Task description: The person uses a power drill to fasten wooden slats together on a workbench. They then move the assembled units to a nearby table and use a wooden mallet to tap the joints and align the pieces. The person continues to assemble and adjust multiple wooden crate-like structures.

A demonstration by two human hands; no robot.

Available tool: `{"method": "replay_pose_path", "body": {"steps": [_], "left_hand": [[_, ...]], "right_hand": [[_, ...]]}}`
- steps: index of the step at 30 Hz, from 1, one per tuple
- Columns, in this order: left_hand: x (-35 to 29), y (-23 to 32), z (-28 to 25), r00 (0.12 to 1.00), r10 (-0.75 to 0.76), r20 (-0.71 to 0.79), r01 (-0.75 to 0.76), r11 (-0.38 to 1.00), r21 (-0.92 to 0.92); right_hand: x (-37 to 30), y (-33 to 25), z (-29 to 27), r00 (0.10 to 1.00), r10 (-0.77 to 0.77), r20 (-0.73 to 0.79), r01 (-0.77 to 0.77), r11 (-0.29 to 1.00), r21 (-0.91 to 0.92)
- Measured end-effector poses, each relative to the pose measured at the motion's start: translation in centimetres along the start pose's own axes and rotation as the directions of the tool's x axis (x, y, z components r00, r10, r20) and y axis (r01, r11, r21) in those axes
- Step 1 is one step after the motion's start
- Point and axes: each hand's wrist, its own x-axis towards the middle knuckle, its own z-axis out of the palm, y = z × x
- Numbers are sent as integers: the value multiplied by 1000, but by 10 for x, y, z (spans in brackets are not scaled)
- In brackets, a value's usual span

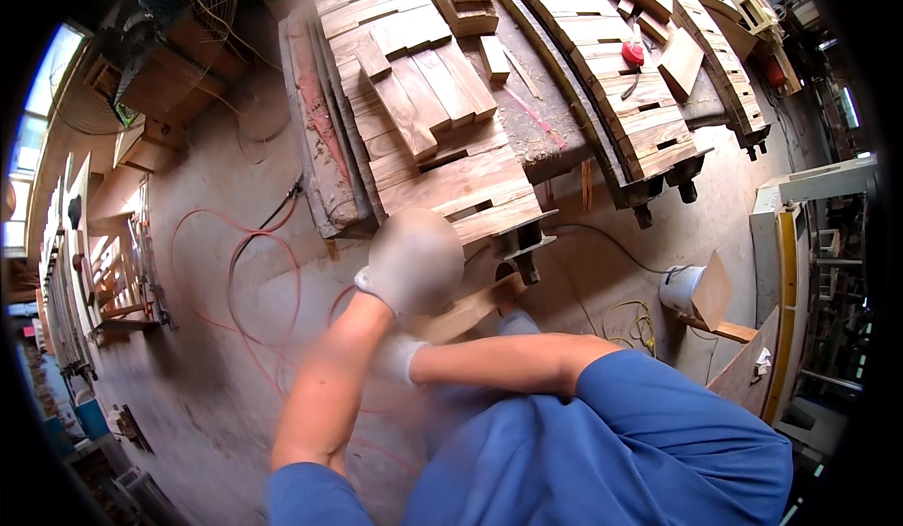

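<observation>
My left hand (pixel 372 283) wears a pale glove and reaches forward near the front end of a long row of joined wooden blocks (pixel 451 183). A round blurred patch covers most of it, so its fingers do not show. My right hand (pixel 399 357), also in a pale glove, crosses in front of my body below the left one. It is smeared, and its fingers cannot be made out. Beside both hands, a wooden board (pixel 475 308) slants up to the right, its near end by my right hand. Whether either hand grips the board is hidden.
Loose wooden pieces (pixel 428 84) lie on the nearest row. A second block row (pixel 621 94) carries a red tool (pixel 632 53). Red and black hoses (pixel 249 235) loop over the floor at left. A white bucket (pixel 682 288) stands at right, near a yellow cord (pixel 632 324).
</observation>
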Motion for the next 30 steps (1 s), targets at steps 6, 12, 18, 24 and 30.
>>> {"method": "replay_pose_path", "body": {"steps": [6,12,18,24,30], "left_hand": [[-20,12,13,954,-244,-171,236,969,-66],[-128,35,119,270,-956,-117,583,259,-770],[-89,109,216,373,-767,523,-155,-607,-780],[-63,106,247,510,-577,638,-466,-809,-359],[-68,95,257,652,-424,628,-326,-905,-273]], "right_hand": [[-28,18,22,998,19,54,-28,988,153],[-138,-8,-146,961,274,26,-265,894,361],[-228,23,-170,869,479,-126,-441,864,245],[-287,32,-187,745,657,-118,-636,752,171],[-307,30,-185,627,772,-98,-724,625,291]]}}
